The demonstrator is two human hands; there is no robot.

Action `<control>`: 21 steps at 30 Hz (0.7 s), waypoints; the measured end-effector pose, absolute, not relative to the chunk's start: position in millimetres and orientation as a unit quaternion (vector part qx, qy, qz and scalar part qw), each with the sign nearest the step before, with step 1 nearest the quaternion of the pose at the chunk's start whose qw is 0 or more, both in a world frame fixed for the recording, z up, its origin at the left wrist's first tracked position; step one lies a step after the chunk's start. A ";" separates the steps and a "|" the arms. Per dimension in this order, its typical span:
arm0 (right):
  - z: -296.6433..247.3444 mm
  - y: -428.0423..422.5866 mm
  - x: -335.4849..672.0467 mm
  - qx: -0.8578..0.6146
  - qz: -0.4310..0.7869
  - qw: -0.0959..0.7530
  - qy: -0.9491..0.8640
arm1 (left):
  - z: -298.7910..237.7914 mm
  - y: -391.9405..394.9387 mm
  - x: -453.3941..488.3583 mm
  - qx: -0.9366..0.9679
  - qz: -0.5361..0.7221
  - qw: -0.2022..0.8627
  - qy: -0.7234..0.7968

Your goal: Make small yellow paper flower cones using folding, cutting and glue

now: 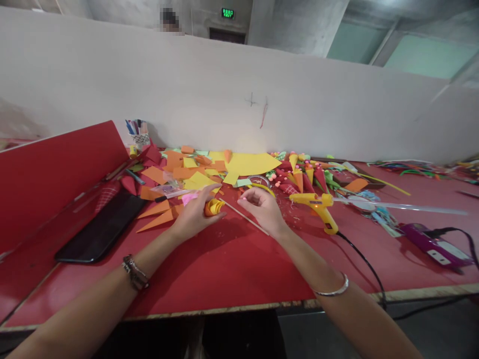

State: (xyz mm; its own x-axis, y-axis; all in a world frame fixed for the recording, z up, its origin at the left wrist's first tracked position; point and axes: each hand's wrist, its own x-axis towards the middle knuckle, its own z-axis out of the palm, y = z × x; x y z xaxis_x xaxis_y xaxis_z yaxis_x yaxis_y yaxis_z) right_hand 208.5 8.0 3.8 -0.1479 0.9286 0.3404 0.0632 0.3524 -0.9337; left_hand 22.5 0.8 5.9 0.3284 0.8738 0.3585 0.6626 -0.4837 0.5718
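Observation:
My left hand (194,212) is closed around a rolled orange and yellow paper piece (213,206) just above the red table (232,269). A thin wooden stick (243,216) lies slanted between my hands, one end by the roll. My right hand (262,205) hovers beside the stick with its fingers curled in; whether it grips anything I cannot make out. A yellow hot glue gun (316,205) rests just right of my right hand, its black cord running off the front edge.
Orange, yellow and red paper scraps (194,172) and paper cones (299,177) litter the back. A black phone (101,227) lies left, beside a red panel (52,174). A pen cup (138,132) stands by the white wall. A purple device (434,244) sits right.

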 end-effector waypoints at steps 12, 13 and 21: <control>0.2 11.3 209.7 -0.393 0.406 0.530 -0.632 | 6.0 0.9 21.8 0.804 0.315 0.166 0.477; -0.4 11.6 209.4 -0.395 0.396 0.534 -0.634 | 5.9 0.8 21.9 0.804 0.315 0.165 0.477; 1.0 12.7 209.8 -0.377 0.466 0.537 -0.594 | 5.1 0.2 22.0 0.805 0.317 0.162 0.475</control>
State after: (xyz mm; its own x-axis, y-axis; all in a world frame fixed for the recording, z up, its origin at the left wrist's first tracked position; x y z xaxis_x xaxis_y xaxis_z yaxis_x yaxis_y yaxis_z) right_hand 209.8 12.7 1.0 -0.1390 0.9476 0.2877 -0.0532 0.2829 -0.9577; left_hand 22.0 0.2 5.1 0.3477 0.8673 0.3561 0.6619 -0.4961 0.5619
